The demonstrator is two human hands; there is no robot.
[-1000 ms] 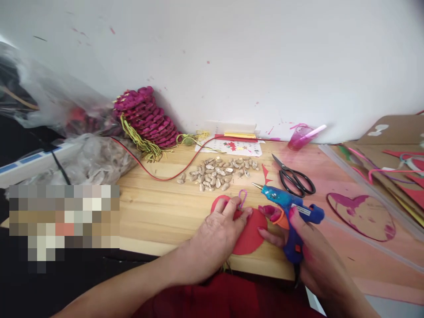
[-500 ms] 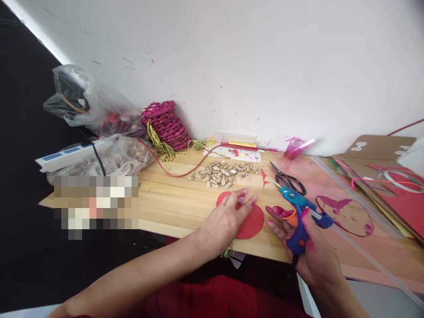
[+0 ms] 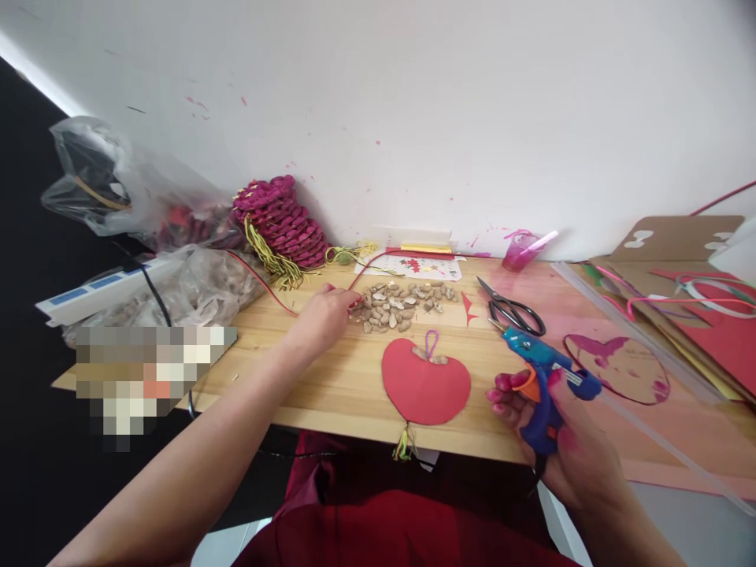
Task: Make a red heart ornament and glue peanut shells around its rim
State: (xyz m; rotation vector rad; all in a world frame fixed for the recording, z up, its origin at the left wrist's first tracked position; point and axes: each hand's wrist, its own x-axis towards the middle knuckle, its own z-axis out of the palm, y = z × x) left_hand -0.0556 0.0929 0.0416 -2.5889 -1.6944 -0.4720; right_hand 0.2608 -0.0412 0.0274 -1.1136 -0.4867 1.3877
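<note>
My left hand (image 3: 322, 321) reaches to the left edge of a loose pile of peanut shells (image 3: 395, 305); its fingers are pressed together there, and what they hold, if anything, is too small to tell. In my right hand (image 3: 549, 425) is a blue glue gun (image 3: 540, 366) with an orange trigger, its tip pointing up and left. Between the hands a red heart-shaped card (image 3: 422, 390) lies flat. Shell pieces (image 3: 437, 360) and a purple loop (image 3: 431, 342) sit at its top notch. A green tassel (image 3: 404, 445) hangs from its lower point over the table edge.
Black scissors (image 3: 513, 309) lie behind the glue gun. Stacked magenta shell crafts (image 3: 283, 224) and plastic bags (image 3: 206, 287) stand at the left. A pink cup (image 3: 520, 252) is by the wall. At right are a stained heart cutout (image 3: 620, 368) and a cardboard box (image 3: 676, 239).
My left hand has left the red heart and moved left and away to the shell pile, uncovering the notch with its shell pieces and loop. My right hand still holds the glue gun.
</note>
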